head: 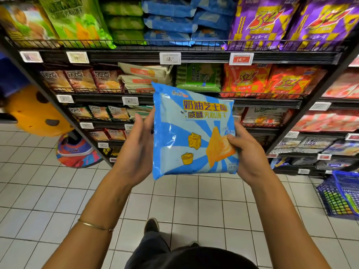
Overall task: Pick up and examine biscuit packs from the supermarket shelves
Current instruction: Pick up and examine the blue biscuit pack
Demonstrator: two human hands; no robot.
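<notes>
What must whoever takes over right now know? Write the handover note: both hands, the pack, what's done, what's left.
Left hand: open, straight fingers against the left edge of the blue biscuit pack.
Right hand: grips the pack's lower right corner, thumb on the front.
Pack: held upright in front of the shelves, printed front toward the camera.
Done: one pack is off the shelf and in hand.
Left: look it over, probably the back too, then the other packs on the shelves. A blue basket stands on the floor at the right.
</notes>
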